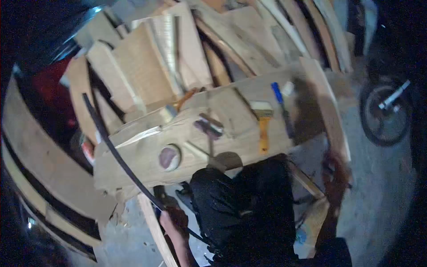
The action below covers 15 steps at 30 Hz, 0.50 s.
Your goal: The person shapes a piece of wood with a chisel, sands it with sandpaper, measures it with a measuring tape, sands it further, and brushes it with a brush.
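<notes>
My left hand (175,224) is at the lower left, its fingers closed around a long, thin dark strip (116,153). The strip slants from the bench's left side down past my leg. At the right, my right hand (336,173) is blurred and closed at the lower end of a narrow wooden board (326,100). That board's upper end rests by the far right corner of the wooden bench (133,171). On the bench lie a yellow-handled brush (264,133), a blue-handled tool (281,104) and a round container (169,158).
A dark-and-pale block-shaped tool (209,126), a light stick (195,150) and an orange-handled brush (180,103) also lie on the bench. Several wooden boards (140,58) lean behind it. Long curved panels (44,138) stand at the left. A wheel (386,113) is at the right.
</notes>
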{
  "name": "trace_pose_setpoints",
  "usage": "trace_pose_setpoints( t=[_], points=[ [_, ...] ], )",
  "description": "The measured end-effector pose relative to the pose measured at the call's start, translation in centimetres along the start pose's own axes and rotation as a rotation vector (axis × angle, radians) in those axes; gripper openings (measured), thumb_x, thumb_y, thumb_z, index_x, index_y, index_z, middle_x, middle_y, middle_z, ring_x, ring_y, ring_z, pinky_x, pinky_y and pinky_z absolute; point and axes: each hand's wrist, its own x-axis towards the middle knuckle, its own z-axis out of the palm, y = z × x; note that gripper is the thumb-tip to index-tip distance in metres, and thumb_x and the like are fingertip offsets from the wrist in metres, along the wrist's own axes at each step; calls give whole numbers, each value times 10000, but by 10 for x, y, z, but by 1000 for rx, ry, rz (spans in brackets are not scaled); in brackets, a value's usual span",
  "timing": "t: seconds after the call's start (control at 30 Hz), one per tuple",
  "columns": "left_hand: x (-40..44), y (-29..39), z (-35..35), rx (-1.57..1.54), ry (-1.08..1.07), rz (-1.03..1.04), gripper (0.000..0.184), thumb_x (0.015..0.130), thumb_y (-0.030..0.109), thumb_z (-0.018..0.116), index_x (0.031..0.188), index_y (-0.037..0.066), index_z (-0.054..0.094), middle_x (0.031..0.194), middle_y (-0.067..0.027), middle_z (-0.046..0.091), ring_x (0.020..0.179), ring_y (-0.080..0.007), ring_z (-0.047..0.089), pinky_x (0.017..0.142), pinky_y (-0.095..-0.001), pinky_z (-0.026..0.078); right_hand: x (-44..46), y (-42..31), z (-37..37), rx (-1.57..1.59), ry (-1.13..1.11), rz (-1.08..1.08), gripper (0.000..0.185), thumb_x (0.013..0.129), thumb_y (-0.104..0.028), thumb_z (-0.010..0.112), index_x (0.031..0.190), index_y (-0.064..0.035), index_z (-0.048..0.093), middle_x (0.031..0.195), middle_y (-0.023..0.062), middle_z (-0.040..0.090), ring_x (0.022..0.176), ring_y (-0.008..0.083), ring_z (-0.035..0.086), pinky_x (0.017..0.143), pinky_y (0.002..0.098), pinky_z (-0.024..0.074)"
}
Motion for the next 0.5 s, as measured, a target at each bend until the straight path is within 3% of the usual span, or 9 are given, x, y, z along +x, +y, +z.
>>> trace_pose_setpoints(
  t=[0.03, 0.07, 0.1, 0.13, 0.33, 0.37, 0.43, 0.47, 0.5],
  points=[
    [11, -2, 12, -59, -84, -11, 326, 814, 368, 437, 801, 46, 485, 515, 56, 325, 403, -37, 298, 355, -176, 216, 32, -67, -10, 80, 155, -395, 387, 734, -130, 515, 1085, 15, 437, 1108, 160, 448, 995, 254, 454, 865, 359, 343],
    [21, 0, 22, 7, -88, -57, 356, 817, 401, 415, 792, 53, 486, 522, 56, 333, 418, -36, 298, 371, -177, 206, 49, -106, -16, 151, 196, -581, 380, 735, -129, 514, 1079, 14, 440, 1101, 158, 451, 989, 253, 456, 861, 357, 345],
    [21, 12, 49, 206, 48, 2, 355, 819, 399, 412, 791, 55, 490, 525, 51, 337, 427, -41, 297, 379, -180, 201, 56, -126, -23, 209, 200, -651, 372, 736, -127, 512, 1074, 14, 444, 1094, 156, 453, 984, 251, 457, 857, 356, 346],
    [25, 15, 50, 261, 14, 23, 356, 821, 396, 411, 791, 52, 496, 530, 46, 348, 435, -43, 306, 389, -180, 213, 64, -142, -24, 268, 194, -703, 365, 737, -126, 511, 1069, 13, 447, 1087, 154, 456, 978, 250, 459, 853, 355, 348],
    [41, 23, 25, 171, -34, 89, 339, 822, 367, 430, 817, 42, 526, 597, 23, 433, 499, -50, 368, 426, -181, 265, 86, -152, -3, 348, 209, -715, 321, 743, -117, 502, 1037, 9, 465, 1044, 143, 473, 945, 241, 470, 828, 347, 359],
    [25, 30, 32, 143, 148, 31, 311, 829, 344, 430, 823, 50, 529, 593, 28, 434, 498, -42, 360, 429, -179, 262, 83, -153, -4, 353, 206, -708, 314, 744, -115, 501, 1032, 8, 468, 1037, 141, 476, 939, 239, 472, 824, 346, 361],
    [19, 49, 13, 284, 114, -44, 282, 834, 321, 431, 827, 58, 531, 597, 27, 445, 493, -41, 358, 431, -182, 262, 87, -155, -7, 416, 218, -708, 300, 746, -112, 498, 1021, 6, 475, 1023, 137, 482, 928, 236, 476, 816, 343, 364],
    [25, 35, -7, 206, 68, 23, 271, 835, 308, 433, 819, 55, 530, 595, 27, 450, 485, -41, 351, 424, -190, 254, 85, -156, -7, 419, 216, -712, 293, 747, -111, 496, 1016, 6, 478, 1016, 136, 485, 922, 235, 478, 812, 342, 366],
    [26, 37, -24, 247, 59, -12, 275, 830, 306, 443, 822, 47, 535, 615, 17, 471, 511, -61, 393, 455, -194, 307, 83, -160, -5, 433, 212, -727, 286, 748, -109, 495, 1010, 5, 481, 1008, 134, 488, 917, 233, 479, 808, 341, 368]
  ],
)
